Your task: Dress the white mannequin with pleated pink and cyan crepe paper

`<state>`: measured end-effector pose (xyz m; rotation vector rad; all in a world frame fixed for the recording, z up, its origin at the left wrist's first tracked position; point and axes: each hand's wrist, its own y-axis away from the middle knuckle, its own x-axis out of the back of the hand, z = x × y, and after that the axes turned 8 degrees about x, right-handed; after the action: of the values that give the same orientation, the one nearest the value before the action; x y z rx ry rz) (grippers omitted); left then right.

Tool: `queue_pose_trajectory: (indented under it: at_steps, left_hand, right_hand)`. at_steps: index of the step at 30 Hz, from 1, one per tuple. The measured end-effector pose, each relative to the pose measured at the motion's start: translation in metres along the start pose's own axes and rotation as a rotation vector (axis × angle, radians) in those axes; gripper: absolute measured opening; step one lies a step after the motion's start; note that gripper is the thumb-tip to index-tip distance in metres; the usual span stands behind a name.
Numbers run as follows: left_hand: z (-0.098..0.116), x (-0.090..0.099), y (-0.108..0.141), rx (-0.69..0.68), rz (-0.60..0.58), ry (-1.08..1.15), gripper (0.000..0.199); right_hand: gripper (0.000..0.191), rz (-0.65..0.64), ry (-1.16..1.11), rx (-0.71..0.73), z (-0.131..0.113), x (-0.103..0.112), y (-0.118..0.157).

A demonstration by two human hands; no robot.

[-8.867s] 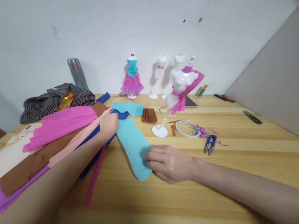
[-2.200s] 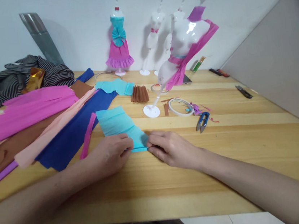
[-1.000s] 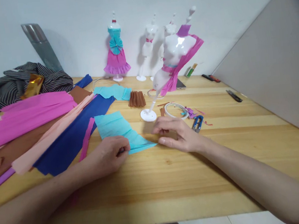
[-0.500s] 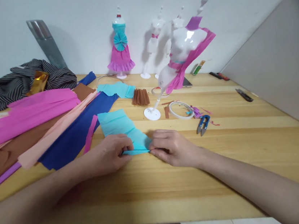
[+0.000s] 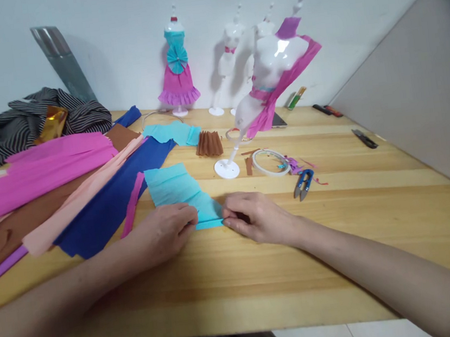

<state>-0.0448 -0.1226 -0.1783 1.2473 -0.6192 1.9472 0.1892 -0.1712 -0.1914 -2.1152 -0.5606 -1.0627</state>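
A sheet of turquoise crepe paper (image 5: 182, 187) lies on the wooden table, its near edge folded over into a narrow strip. My left hand (image 5: 170, 227) is closed on the left end of that fold, with the fingertips pressed together. At the right end, my right hand (image 5: 255, 216) pinches the same edge between thumb and fingers. Just behind the hands stands a white mannequin (image 5: 278, 63) draped with pink and purple crepe paper. A pleated brown paper piece (image 5: 209, 143) rests to the left of its round base.
Blue thread snips (image 5: 303, 184) and a roll of white tape (image 5: 269, 162) lie right of the mannequin. Blue crepe paper (image 5: 106, 205) and pink crepe paper (image 5: 56, 167) spread over the left side. A dressed mannequin (image 5: 177, 65) stands by the wall. A utility knife (image 5: 364, 139) lies far right.
My left fingers have shifted slightly along the folded edge and closed more tightly. My right hand keeps its pinch. The whole view has moved a little.
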Motion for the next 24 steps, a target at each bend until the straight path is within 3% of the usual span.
queue_pose_trajectory:
  at_steps: [7, 17, 24]
  left_hand:
    - [0.0021, -0.0004, -0.0015, 0.011, -0.033, -0.078, 0.021]
    - [0.002, 0.0037, 0.0014, -0.06, 0.08, -0.272, 0.021]
    - [0.0054, 0.0057, 0.0015, -0.101, -0.02, -0.245, 0.017]
  right_hand:
    - [0.015, -0.087, 0.113, 0.068, 0.0026, 0.0009, -0.0009]
    - [0.018, -0.039, 0.284, 0.123, 0.0015, -0.0018, 0.0021]
    - [0.025, -0.069, 0.374, 0.258, 0.0007, -0.0017, 0.0021]
